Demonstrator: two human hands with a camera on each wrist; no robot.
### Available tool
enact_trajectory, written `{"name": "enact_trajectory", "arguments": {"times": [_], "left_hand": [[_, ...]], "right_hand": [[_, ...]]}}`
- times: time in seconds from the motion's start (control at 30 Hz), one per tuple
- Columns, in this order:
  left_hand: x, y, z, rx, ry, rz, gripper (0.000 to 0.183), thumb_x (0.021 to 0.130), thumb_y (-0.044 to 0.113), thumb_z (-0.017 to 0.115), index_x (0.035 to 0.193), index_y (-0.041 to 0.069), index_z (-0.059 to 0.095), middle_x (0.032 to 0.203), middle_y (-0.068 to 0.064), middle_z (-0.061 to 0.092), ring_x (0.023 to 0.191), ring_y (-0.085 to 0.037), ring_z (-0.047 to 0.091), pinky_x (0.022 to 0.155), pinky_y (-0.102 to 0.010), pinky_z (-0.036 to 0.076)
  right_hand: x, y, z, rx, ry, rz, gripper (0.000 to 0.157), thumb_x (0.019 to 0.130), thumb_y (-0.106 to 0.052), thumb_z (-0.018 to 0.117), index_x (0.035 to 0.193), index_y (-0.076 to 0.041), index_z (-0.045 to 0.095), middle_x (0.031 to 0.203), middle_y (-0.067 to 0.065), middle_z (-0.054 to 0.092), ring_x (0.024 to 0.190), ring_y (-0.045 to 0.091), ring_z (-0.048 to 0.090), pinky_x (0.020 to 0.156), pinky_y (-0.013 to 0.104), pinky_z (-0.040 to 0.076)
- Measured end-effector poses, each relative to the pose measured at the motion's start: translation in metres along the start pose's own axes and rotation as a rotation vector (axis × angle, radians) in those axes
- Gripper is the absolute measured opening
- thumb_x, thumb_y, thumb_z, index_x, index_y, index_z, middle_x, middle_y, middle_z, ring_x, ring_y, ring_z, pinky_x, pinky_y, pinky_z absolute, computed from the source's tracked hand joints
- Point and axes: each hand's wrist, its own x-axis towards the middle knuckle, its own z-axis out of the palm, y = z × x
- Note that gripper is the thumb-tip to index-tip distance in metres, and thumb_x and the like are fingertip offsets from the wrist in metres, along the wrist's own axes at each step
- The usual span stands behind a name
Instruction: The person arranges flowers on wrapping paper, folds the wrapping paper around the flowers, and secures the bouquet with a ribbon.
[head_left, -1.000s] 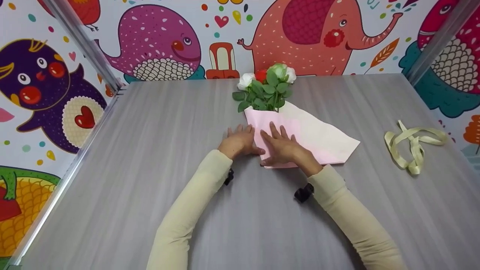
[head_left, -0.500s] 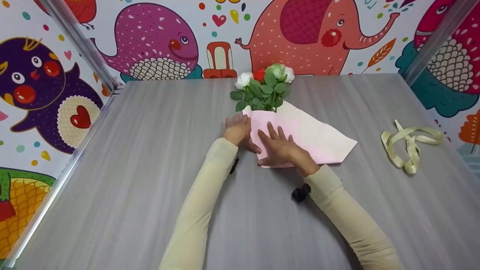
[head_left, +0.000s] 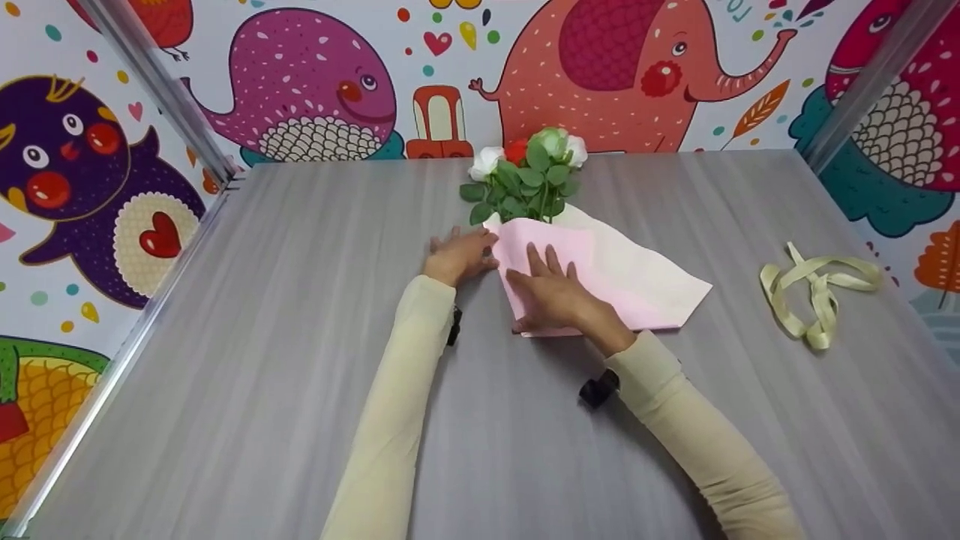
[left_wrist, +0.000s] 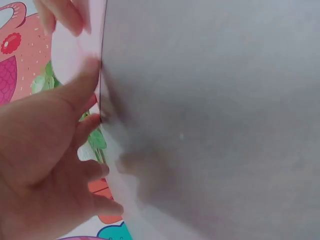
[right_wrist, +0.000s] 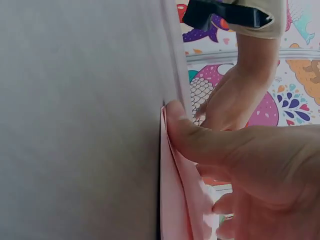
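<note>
In the head view, pink wrapping paper [head_left: 555, 244] with a cream side lies folded over the stems of a bunch of roses [head_left: 529, 176]. White, red and pale green blooms with leaves stick out at its top. My right hand [head_left: 559, 296] lies spread on the pink fold; its thumb rests by the bottom edge, as the right wrist view shows with the layered paper [right_wrist: 175, 195]. At the paper's left edge is my left hand [head_left: 459, 255], thumb and index finger touching that edge but apart from each other. The stems are hidden inside the paper.
A loose pale-gold ribbon [head_left: 821, 296] lies curled on the grey table [head_left: 262, 375] at the right. Behind the table stands a wall with cartoon animals [head_left: 600, 75], with metal frame posts [head_left: 165, 90] at the corners.
My left hand has moved up along the paper's left edge, then slightly outward, its thumb drawing back from the pink paper. The right hand has stayed nearly in place on the fold.
</note>
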Motion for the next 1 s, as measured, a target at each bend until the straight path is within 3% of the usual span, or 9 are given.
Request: {"name": "enact_trajectory", "arguments": {"times": [0.17, 0.3, 0.5, 0.6, 0.73, 1.0], "left_hand": [[-0.0002, 0.0003, -0.0018, 0.1, 0.03, -0.012, 0.055, 0.102, 0.041, 0.054, 0.153, 0.023, 0.043, 0.163, -0.005, 0.035, 0.153, -0.046, 0.02, 0.115, -0.075, 0.017], [-0.0009, 0.0008, -0.0011, 0.129, 0.022, -0.008, 0.063, 0.1, 0.047, 0.054, 0.156, 0.023, 0.037, 0.165, -0.007, 0.031, 0.154, -0.047, 0.014, 0.115, -0.076, 0.008], [-0.0014, -0.0021, 0.0024, 0.102, 0.035, -0.034, 0.073, 0.096, 0.056, 0.056, 0.158, 0.028, 0.03, 0.169, -0.007, 0.02, 0.156, -0.045, 0.007, 0.116, -0.076, 0.0], [-0.0003, -0.0019, 0.0029, 0.121, 0.042, -0.011, 0.074, 0.095, 0.057, 0.056, 0.158, 0.026, 0.032, 0.169, -0.006, 0.018, 0.157, -0.041, 0.007, 0.116, -0.076, -0.001], [0.0009, -0.0002, 0.002, 0.153, 0.016, 0.02, 0.074, 0.097, 0.054, 0.056, 0.159, 0.021, 0.031, 0.168, -0.004, 0.022, 0.157, -0.037, 0.009, 0.117, -0.074, -0.005], [0.0005, 0.0017, 0.0017, 0.216, -0.038, 0.003, 0.08, 0.098, 0.056, 0.051, 0.161, 0.017, 0.022, 0.169, -0.003, 0.019, 0.157, -0.037, 0.01, 0.117, -0.074, -0.002]], "right_hand": [[0.0014, 0.0011, -0.0002, 0.047, 0.118, -0.105, 0.074, 0.088, -0.037, 0.076, 0.153, -0.02, 0.043, 0.17, 0.015, -0.002, 0.155, 0.044, -0.011, 0.119, 0.07, 0.001], [0.0019, 0.0029, 0.002, 0.021, 0.145, -0.142, 0.064, 0.094, -0.032, 0.07, 0.152, -0.024, 0.044, 0.17, 0.013, 0.001, 0.155, 0.045, -0.008, 0.118, 0.072, 0.001], [0.0013, 0.0059, 0.0064, -0.017, 0.039, -0.13, 0.062, 0.099, -0.04, 0.06, 0.154, -0.023, 0.04, 0.17, 0.014, -0.001, 0.155, 0.045, -0.009, 0.117, 0.073, 0.003], [0.0002, 0.0069, 0.0072, -0.022, -0.016, -0.104, 0.067, 0.098, -0.045, 0.06, 0.157, -0.024, 0.035, 0.17, 0.013, -0.004, 0.155, 0.042, -0.012, 0.117, 0.073, 0.002], [-0.0006, 0.0063, 0.0071, -0.059, -0.051, -0.088, 0.07, 0.099, -0.049, 0.057, 0.159, -0.027, 0.029, 0.17, 0.011, -0.007, 0.155, 0.041, -0.015, 0.117, 0.073, -0.001], [-0.0033, 0.0006, 0.0063, -0.153, -0.091, -0.058, 0.069, 0.1, -0.05, 0.053, 0.159, -0.03, 0.025, 0.17, 0.01, -0.006, 0.155, 0.043, -0.011, 0.116, 0.075, -0.001]]}}
